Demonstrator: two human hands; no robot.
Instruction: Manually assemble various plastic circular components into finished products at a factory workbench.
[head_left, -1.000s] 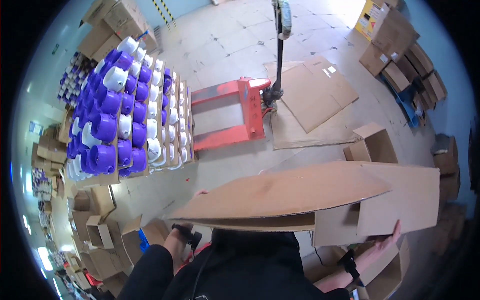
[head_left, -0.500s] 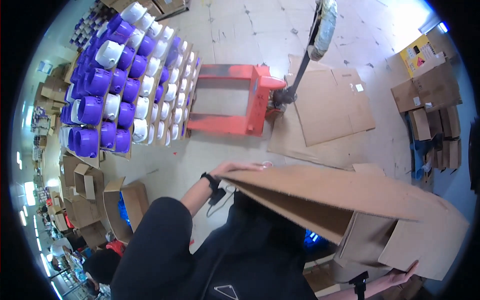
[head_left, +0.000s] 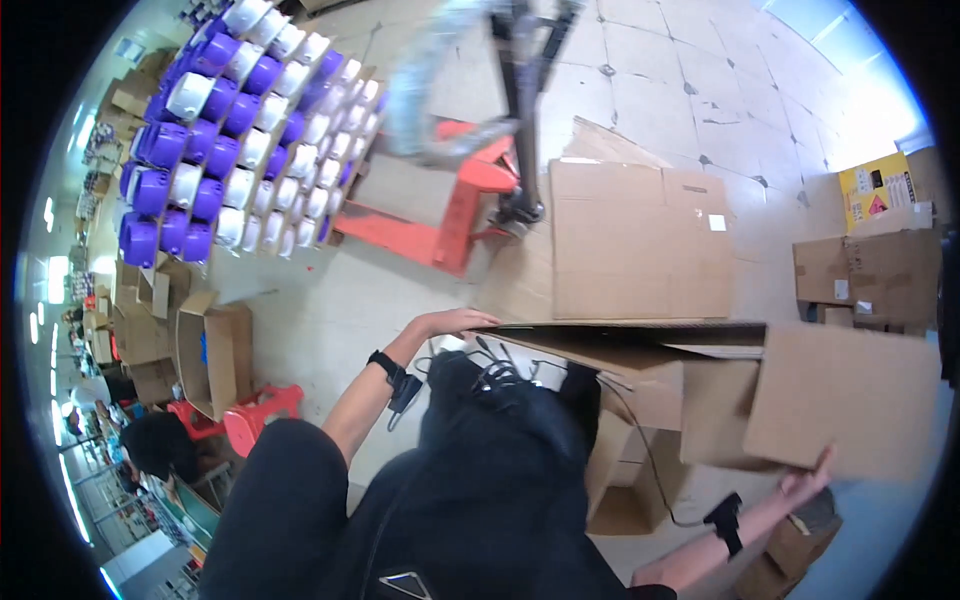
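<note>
In front of my body is a large brown cardboard box (head_left: pixel 850 400), held on its side with loose flaps hanging toward me. My left hand (head_left: pixel 455 322) grips the box's far left edge, fingers stretched along the cardboard and a black band on the wrist. Lower right, my right hand (head_left: pixel 808 478) holds the bottom edge of a wide flap, thumb on its outer face. Part of the box's far side is hidden behind its near panels.
A red pallet jack (head_left: pixel 450 215) stands ahead beside stacked purple and white pots (head_left: pixel 205 140). Flat cardboard sheets (head_left: pixel 640 240) lie on the floor beyond the box. Cartons (head_left: pixel 870 275) stand right. Left are a red stool (head_left: pixel 262 415), an open carton (head_left: pixel 230 350) and another person (head_left: pixel 160 445).
The box has turned from a slant to nearly level, its right flap now facing up. My right hand has risen with it. The whole view has shifted, and the jack's handle appears blurred farther left.
</note>
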